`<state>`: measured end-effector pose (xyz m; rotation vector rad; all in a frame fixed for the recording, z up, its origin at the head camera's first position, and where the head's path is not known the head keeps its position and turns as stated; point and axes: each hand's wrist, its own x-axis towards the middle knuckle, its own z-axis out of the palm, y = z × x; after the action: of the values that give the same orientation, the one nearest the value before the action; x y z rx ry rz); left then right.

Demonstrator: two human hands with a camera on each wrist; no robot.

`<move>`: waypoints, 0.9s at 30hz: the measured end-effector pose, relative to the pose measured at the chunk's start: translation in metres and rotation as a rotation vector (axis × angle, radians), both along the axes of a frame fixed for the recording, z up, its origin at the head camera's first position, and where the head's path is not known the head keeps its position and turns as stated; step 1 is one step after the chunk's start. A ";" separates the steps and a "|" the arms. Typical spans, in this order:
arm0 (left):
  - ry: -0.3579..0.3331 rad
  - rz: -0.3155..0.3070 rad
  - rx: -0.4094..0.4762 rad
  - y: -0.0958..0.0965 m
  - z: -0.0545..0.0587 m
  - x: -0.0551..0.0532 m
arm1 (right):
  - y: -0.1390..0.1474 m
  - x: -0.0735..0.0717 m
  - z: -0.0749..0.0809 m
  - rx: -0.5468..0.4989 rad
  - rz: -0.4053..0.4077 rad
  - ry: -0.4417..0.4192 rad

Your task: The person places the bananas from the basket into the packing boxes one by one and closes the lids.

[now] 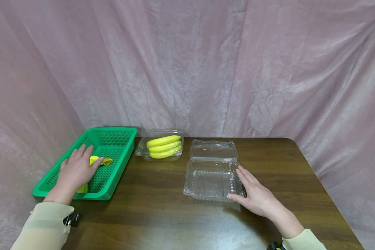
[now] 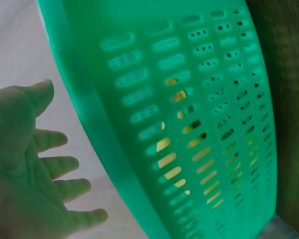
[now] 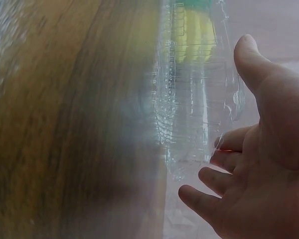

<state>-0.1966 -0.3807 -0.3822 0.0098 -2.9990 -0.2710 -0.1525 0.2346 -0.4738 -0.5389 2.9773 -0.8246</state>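
My left hand [image 1: 76,172] hovers over the green basket [image 1: 120,173] in the head view, its fingers spread and holding nothing. Partly hidden beneath it are yellow bananas [image 1: 94,160], one with a brownish stem end. The left wrist view shows this hand outside the slotted basket wall [image 2: 139,114], with yellow showing through the slots. On the right, my right hand [image 1: 257,194] has its thumb and fingertips at the right edge of a clear plastic clamshell container [image 1: 206,180], which lies with its lid folded back. Its fingers are straight.
A second clear container [image 1: 139,149] stands at the back of the table, between the basket and the lidded one, with several bananas [image 1: 164,146] in it. A pink curtain [image 1: 187,69] hangs right behind the wooden table [image 1: 162,215].
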 end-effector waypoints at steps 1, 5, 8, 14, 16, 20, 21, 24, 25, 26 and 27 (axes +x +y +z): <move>-0.003 0.004 -0.001 -0.001 0.000 0.000 | 0.000 0.000 0.000 0.001 0.000 -0.002; -0.005 0.017 -0.001 -0.008 -0.002 0.000 | 0.000 0.001 0.001 -0.001 0.002 -0.008; -0.014 0.025 0.003 -0.012 -0.005 0.001 | 0.001 0.001 0.002 -0.003 0.004 -0.004; -0.064 0.036 0.009 -0.020 -0.005 0.002 | 0.001 0.002 0.002 -0.008 0.000 -0.009; -0.080 0.040 0.002 -0.023 -0.006 0.003 | 0.000 0.003 0.002 -0.012 0.000 -0.011; -0.103 0.056 -0.002 -0.031 -0.010 0.004 | 0.000 0.003 0.002 -0.013 0.006 -0.009; -0.107 0.059 -0.002 -0.033 -0.011 0.005 | 0.000 0.003 0.003 -0.012 0.008 -0.005; -0.117 0.064 0.001 -0.036 -0.013 0.006 | -0.001 0.003 0.003 -0.011 0.009 0.004; -0.123 0.065 0.003 -0.037 -0.014 0.006 | -0.001 0.003 0.003 -0.010 0.011 0.009; -0.127 0.065 0.001 -0.038 -0.014 0.006 | -0.001 0.004 0.002 -0.011 0.009 0.005; -0.130 0.062 0.000 -0.039 -0.015 0.006 | -0.001 0.004 0.002 -0.010 0.007 0.000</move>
<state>-0.1903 -0.4194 -0.3970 0.1243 -3.1204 -0.2737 -0.1484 0.2341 -0.4719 -0.5500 2.9710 -0.8398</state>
